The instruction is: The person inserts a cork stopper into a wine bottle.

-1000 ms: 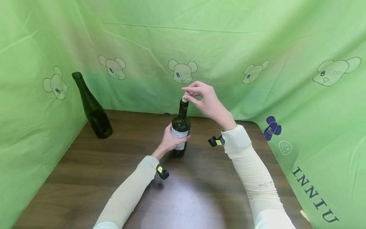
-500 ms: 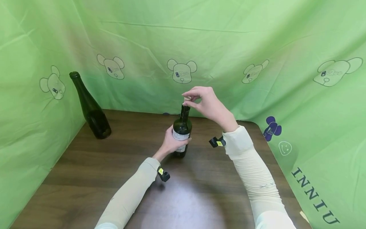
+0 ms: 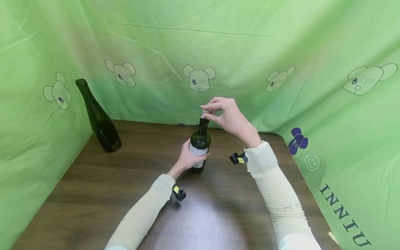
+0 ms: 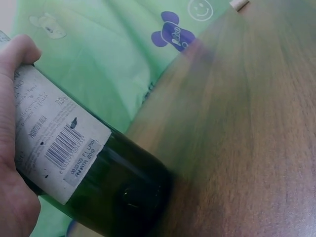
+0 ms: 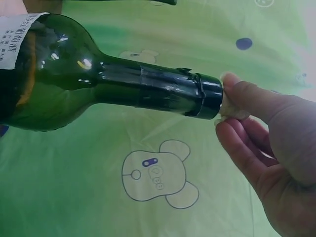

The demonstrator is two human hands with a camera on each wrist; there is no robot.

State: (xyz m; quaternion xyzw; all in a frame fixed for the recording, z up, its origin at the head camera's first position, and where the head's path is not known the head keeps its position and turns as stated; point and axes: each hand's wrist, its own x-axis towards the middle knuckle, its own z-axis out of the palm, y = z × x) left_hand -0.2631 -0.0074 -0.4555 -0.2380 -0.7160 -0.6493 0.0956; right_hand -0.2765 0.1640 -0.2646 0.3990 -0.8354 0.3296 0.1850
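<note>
A dark green wine bottle [image 3: 200, 140] with a white label stands roughly upright in the middle of the table, leaning slightly. Around its labelled body the left hand [image 3: 189, 157] grips, thumb across the front. At the bottle's mouth the right hand [image 3: 230, 116] pinches a pale cork [image 5: 231, 109] between thumb and fingertips. In the right wrist view the cork meets the rim of the neck; how much sits inside cannot be told. The left wrist view shows the bottle's back label [image 4: 61, 133] with a barcode, and its base near the tabletop.
A second, taller green bottle [image 3: 102, 126] without a label stands at the table's back left. A small pale piece like a cork [image 4: 240, 5] lies by the right edge of the wooden table [image 3: 125, 201]. Green printed cloth [image 3: 156, 45] hangs behind and on both sides.
The right hand has come down with the cork, closer to the bottle's mouth. The bottle and the left hand have shifted slightly right and towards the person. The second bottle stays put.
</note>
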